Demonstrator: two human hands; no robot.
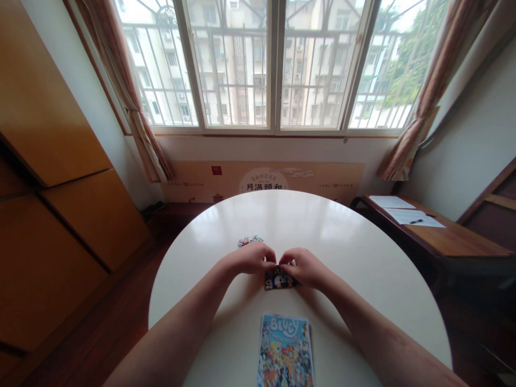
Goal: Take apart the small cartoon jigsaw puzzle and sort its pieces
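Over the middle of the white round table, my left hand (256, 258) and my right hand (300, 266) meet with thumbs and forefingers pinched. Between their fingertips is a small dark jigsaw piece (278, 267), partly hidden by the fingers. Right under it lies a joined dark section of jigsaw puzzle (277, 280), its right end covered by my right hand. Beyond my left hand is a small heap of loose jigsaw pieces (250, 240). Closer to me lies a colourful picture sheet or box (286, 349) with "BLUEY" lettering and many cartoon figures.
The glossy white table (346, 252) fills the middle. A wooden side table (455, 236) with papers (411, 217) and a dark pen stands to the right. Wooden cabinets (76, 215) are on the left. Barred windows and a printed cardboard panel (189, 183) are ahead.
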